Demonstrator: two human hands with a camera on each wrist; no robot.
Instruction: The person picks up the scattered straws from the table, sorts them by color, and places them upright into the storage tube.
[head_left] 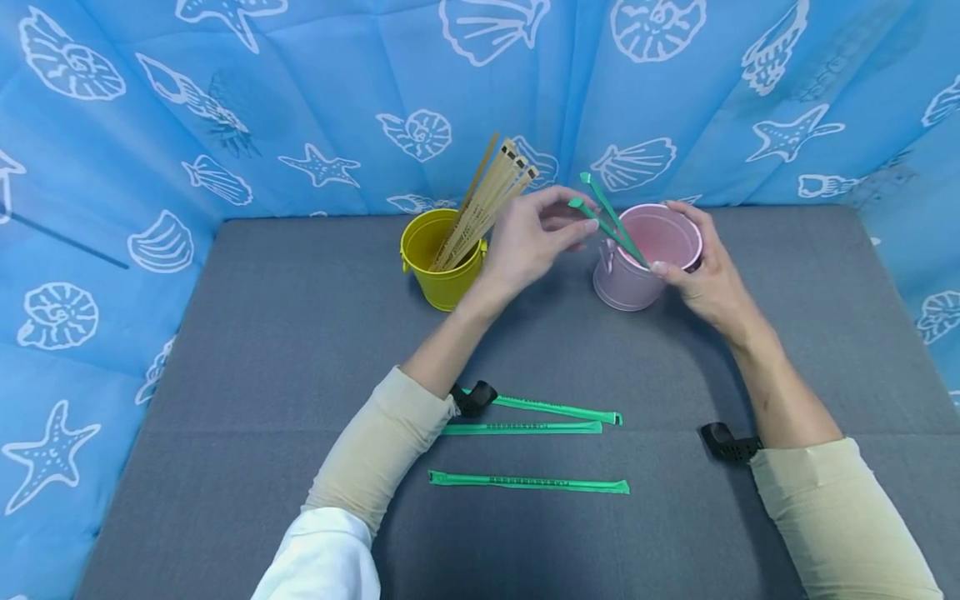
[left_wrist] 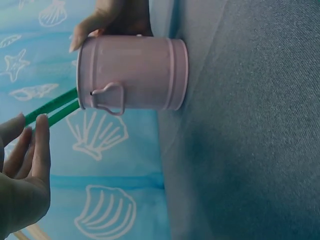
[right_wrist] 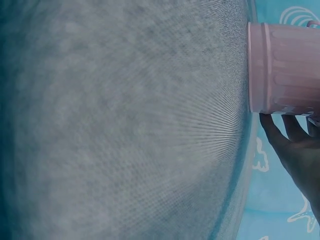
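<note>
Two slim green wrapped sticks (head_left: pixel 609 218) lean in a small pink bucket (head_left: pixel 630 287), their upper ends poking out over its left rim. My left hand (head_left: pixel 528 237) pinches one of them near its upper end. In the left wrist view, the fingertips of that hand (left_wrist: pixel 30 170) meet the green stick (left_wrist: pixel 52 107) outside the bucket's mouth. My right hand (head_left: pixel 708 271) grips the pink bucket by its right side, thumb on the near rim and fingers round the far side. The right wrist view shows fingers (right_wrist: pixel 292 142) against the bucket wall (right_wrist: pixel 290 70).
A yellow bucket (head_left: pixel 442 287) holding several tan printed sticks (head_left: pixel 487 200) stands left of the pink one, just behind my left hand. Three green wrapped sticks (head_left: pixel 528 482) lie on the grey table (head_left: pixel 300 333) nearer me. A blue shell-print curtain (head_left: pixel 337 100) hangs behind.
</note>
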